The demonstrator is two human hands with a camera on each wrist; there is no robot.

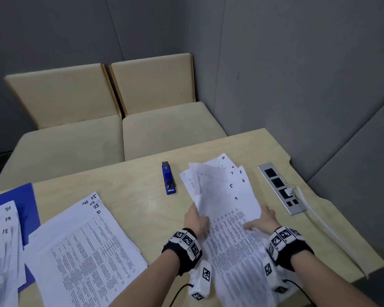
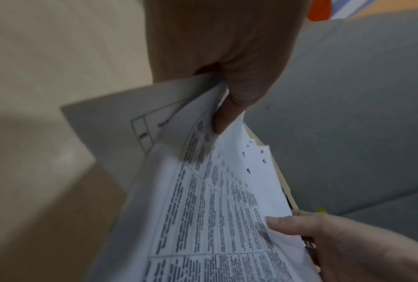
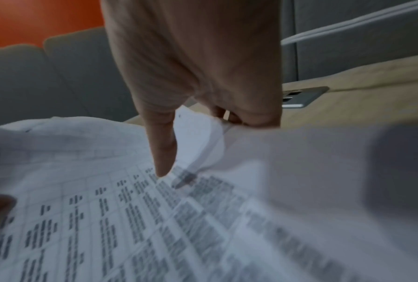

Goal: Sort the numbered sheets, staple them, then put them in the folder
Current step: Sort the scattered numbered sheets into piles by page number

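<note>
A fanned batch of printed sheets (image 1: pixel 222 196) with handwritten numbers 4 to 10 at their corners is lifted off the table's right side. My left hand (image 1: pixel 196 219) grips the batch's left edge, thumb on top (image 2: pixel 229 114). My right hand (image 1: pixel 263 220) pinches the right edge, its thumb (image 3: pixel 163 152) lying on the top printed sheet and the other fingers below. A second pile (image 1: pixel 84 247), numbered 21 to 25, lies left of centre. A third pile (image 1: pixel 2 244), numbered 16 to 20, rests on the blue folder (image 1: pixel 26 202) at the far left. The blue stapler (image 1: pixel 168 178) lies behind the piles.
A metal socket panel (image 1: pixel 282 189) with a white plug and cable (image 1: pixel 319 220) is set into the table (image 1: pixel 131 187) at the right, close to my right hand. Two beige seats (image 1: pixel 120 134) stand beyond the table's far edge. Grey walls close in on the right.
</note>
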